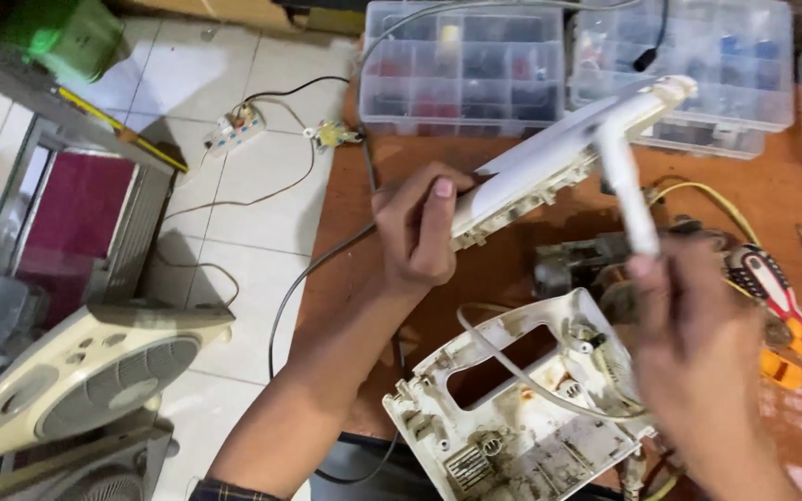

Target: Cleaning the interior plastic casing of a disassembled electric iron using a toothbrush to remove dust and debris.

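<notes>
Head view: left hand (417,227) grips a white plastic cover (549,167) above the counter (512,269); right hand (698,343), blurred, apparently pinches its white handle (628,190). Opened casing (522,408) lies near.

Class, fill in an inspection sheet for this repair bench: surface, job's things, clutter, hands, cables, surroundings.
Surface: orange-brown table, stained.
Job's things: white plastic cover; dirty white housing shell lying open below it.
Clutter: red-handled screwdriver; clear parts boxes.
Hands: left hand grips the cover's end; right hand holds its white stem, blurred.
Cables: grey cable off the table edge; yellow wire.
Surroundings: tiled floor, box fan, power strip.
</notes>
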